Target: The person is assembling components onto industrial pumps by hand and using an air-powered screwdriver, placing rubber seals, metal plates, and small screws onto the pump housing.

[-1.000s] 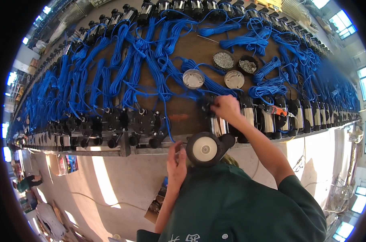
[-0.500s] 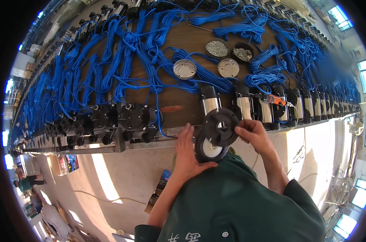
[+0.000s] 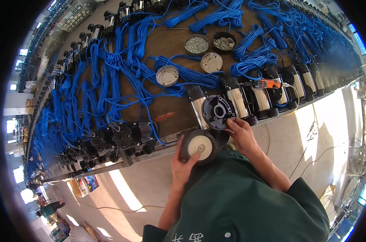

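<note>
My left hand (image 3: pixel 183 164) grips the black rim of a pump body (image 3: pixel 213 151) at the bench's front edge, close to my lap. Its thumb lies on the white impeller disc (image 3: pixel 202 144) inside the open end. My right hand (image 3: pixel 244 138) pinches the lower right edge of a round black pump cover (image 3: pixel 210 117), tilted so its ribbed face and central hole show. The cover is off the body, up and to the right of it, in front of a silver cylinder (image 3: pixel 196 105) on the bench. What lies under the pump body is hidden.
Bundles of blue cable (image 3: pixel 118 94) spread over the brown bench (image 3: pixel 122 64). Two bowls of small metal parts (image 3: pixel 196 45) and two perforated round metal pieces (image 3: pixel 211 62) sit beyond. An orange power tool (image 3: pixel 267 84) rests on silver pumps (image 3: pixel 261 99) to the right.
The cover has moved up and away from the pump body and turned, uncovering the white disc. My left hand has closed on the rim, thumb now on the disc. The view has shifted.
</note>
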Demonstrator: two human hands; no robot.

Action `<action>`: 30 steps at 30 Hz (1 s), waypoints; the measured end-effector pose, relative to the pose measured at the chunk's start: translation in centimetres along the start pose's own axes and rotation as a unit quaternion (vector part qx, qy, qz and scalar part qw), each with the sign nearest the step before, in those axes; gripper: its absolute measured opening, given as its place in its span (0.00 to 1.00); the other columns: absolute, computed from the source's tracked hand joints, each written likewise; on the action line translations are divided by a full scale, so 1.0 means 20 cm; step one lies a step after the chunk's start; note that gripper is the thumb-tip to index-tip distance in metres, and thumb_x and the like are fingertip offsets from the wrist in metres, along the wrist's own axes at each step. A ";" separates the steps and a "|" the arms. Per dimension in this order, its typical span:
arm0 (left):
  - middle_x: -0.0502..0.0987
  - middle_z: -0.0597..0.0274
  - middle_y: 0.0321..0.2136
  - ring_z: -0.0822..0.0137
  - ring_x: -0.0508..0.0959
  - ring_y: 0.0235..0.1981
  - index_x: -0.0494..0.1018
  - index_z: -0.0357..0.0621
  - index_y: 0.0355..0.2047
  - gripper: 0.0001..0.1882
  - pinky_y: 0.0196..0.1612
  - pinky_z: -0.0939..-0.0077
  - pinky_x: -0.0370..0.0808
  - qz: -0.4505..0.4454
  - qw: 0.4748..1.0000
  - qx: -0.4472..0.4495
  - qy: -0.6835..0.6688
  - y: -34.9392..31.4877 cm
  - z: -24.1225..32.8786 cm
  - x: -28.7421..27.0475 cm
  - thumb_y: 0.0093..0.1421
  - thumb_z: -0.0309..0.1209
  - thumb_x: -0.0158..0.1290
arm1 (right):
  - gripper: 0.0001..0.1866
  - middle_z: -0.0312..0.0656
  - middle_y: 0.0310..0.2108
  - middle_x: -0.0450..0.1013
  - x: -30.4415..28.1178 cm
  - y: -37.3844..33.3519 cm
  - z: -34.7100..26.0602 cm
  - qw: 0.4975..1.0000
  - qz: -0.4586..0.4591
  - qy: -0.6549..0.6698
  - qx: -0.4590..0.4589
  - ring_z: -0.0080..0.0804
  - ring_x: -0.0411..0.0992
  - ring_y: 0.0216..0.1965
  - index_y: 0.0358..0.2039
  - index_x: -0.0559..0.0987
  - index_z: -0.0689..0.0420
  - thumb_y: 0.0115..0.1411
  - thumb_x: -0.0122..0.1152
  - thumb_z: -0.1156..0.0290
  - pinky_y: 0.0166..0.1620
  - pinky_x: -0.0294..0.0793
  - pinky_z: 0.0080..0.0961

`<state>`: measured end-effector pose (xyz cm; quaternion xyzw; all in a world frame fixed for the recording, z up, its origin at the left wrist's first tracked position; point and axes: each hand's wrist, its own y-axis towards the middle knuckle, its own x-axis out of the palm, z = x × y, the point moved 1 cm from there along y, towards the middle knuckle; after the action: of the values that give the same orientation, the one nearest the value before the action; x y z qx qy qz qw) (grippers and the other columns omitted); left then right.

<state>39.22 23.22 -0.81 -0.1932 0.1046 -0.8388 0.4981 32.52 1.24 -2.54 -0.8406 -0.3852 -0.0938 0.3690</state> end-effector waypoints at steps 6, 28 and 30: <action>0.76 0.55 0.45 0.66 0.75 0.47 0.68 0.32 0.53 0.22 0.53 0.74 0.69 0.087 0.994 -0.044 -0.055 -0.03 -0.04 -0.15 0.58 0.26 0.56 | 0.07 0.30 0.31 0.73 0.06 -0.12 -0.01 0.995 0.021 0.069 0.073 0.19 0.70 0.34 0.31 0.76 0.56 0.62 0.59 0.67 0.41 0.68 0.21; 0.75 0.49 0.47 0.65 0.75 0.48 0.62 0.30 0.57 0.27 0.51 0.72 0.71 0.106 0.991 0.054 0.069 -0.07 -0.01 -0.24 0.60 0.29 0.55 | 0.12 0.33 0.19 0.67 0.27 -0.29 -0.20 0.872 -0.130 -0.470 -0.043 0.17 0.62 0.23 0.24 0.74 0.62 0.56 0.64 0.67 0.27 0.62 0.20; 0.72 0.46 0.50 0.59 0.75 0.49 0.59 0.31 0.59 0.33 0.52 0.69 0.71 0.051 0.978 0.152 0.136 -0.09 0.06 -0.24 0.57 0.31 0.57 | 0.15 0.40 0.17 0.67 0.36 -0.30 -0.18 0.833 -0.136 -0.534 -0.053 0.26 0.63 0.19 0.23 0.74 0.63 0.54 0.65 0.65 0.25 0.63 0.25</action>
<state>40.36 28.28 -0.20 0.0061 0.0519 -0.8369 0.5449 33.58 5.45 6.53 -0.7175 -0.6269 0.3002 0.0439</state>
